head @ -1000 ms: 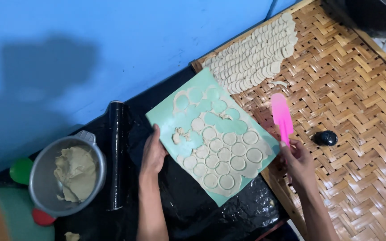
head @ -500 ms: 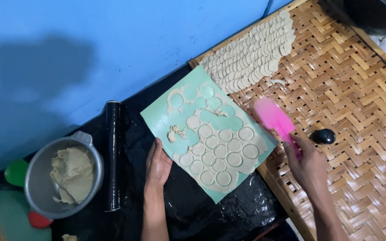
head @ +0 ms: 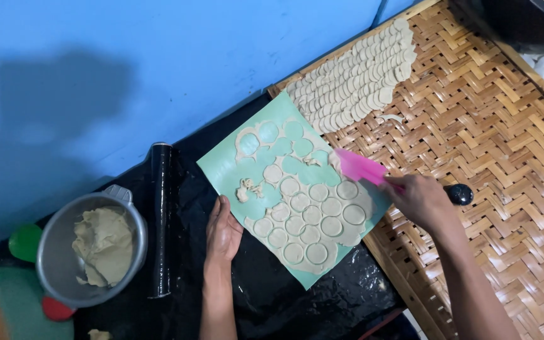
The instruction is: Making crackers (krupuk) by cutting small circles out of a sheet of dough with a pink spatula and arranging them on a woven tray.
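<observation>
On the black work surface (head: 272,296) beside a woven bamboo tray (head: 505,157), our left hand (head: 223,230) presses flat on the green mat (head: 221,167); our right hand (head: 420,198) grips a pink scraper (head: 357,167) over the mat's cut dough sheet (head: 313,223).

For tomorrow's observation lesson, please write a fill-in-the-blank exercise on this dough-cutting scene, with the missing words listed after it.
1. The right hand holds a ____ spatula over the dough sheet.
2. The left hand rests flat at the edge of the ____ mat.
3. Cut dough rounds lie in rows on the woven ____ tray.
4. The metal bowl left of the black roller holds a lump of ____.

Missing words: pink; green; bamboo; dough
</observation>
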